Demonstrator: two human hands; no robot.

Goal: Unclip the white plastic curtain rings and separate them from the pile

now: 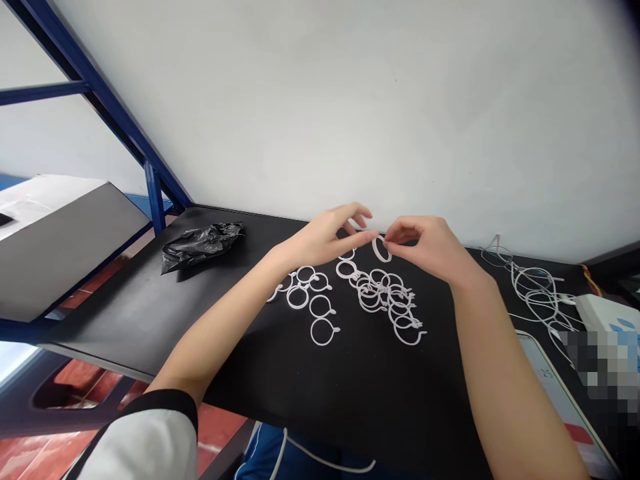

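A white plastic ring (381,249) stands on edge above the far part of the black table, pinched between the thumb and fingers of my right hand (425,243). My left hand (325,237) is beside it with its fingers apart, the thumb tip close to the ring's upper edge; whether they touch I cannot tell. Below my hands lie two loose groups of similar thin white rings with small tabs. The left group includes one separate ring (323,331) nearest me. On the right, several overlap in a cluster (380,290). Part of the left group is hidden by my left arm.
A crumpled black plastic bag (203,245) lies on the table (165,293) at the left. To the right are tangled white cables (533,287), a white box (607,310) and a tablet-like screen (543,367). A white wall (350,113) rises behind, beside a blue metal frame (115,113).
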